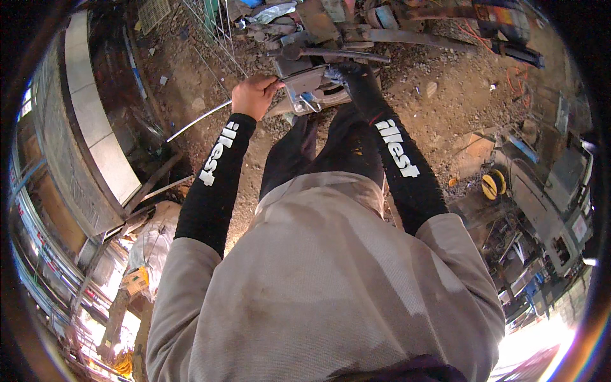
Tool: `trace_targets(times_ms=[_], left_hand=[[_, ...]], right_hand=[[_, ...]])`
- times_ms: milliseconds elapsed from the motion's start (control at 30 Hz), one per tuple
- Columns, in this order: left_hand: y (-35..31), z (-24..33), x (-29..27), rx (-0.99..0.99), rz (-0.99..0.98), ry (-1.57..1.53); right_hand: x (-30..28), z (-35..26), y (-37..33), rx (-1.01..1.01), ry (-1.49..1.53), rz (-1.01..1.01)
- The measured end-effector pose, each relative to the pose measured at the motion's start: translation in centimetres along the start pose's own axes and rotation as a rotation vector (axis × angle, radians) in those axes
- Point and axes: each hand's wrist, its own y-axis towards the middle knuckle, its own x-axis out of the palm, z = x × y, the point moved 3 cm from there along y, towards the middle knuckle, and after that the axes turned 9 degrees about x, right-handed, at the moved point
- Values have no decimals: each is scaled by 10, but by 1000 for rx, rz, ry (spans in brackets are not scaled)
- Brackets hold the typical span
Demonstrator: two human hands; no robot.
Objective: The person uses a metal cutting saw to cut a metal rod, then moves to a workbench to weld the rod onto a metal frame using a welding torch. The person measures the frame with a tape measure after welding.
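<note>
A thin, pale rod (198,121) is held in the left hand (253,97), whose bare fingers are curled closed around it. The free length of the rod is extended from the hand toward the lower left; whether its end is in contact with the dirt ground (191,67) cannot be told. The left hand is positioned at the left side of a grey metal machine (304,84), which is located ahead of the knees.

The right hand (351,79), covered by a dark glove, is placed at the upper right part of the machine, with its fingers bent. Whether the fingers are fully closed on a part of the machine cannot be told, as the grip is obscured by the glove. A bright metal bracket (309,102) is fitted at the near side of the machine.

Beyond the machine, metal scrap (407,39) is piled on the ground. At the left, a row of pale panels (95,105) is seen. At the right, a yellow spool (490,186) is located well apart from both hands. Both forearms are covered by black sleeves (407,172) with white lettering.
</note>
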Motion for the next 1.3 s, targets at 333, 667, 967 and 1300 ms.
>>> trace_targets(times_ms=[333,667,967,1300], left_hand=[[1,4,-4,93,99,-2],[-1,-1,-3,66,112,-25],[-3,2,-9,101,171,-35],[0,9,-9,103,155,-14]], right_hand=[[-64,11,-18,-154,-112,86],[-79,-56,-20,-461,-638,206],[-66,-72,-1,-168,-139,245],[-30,-43,37,46,625,366]])
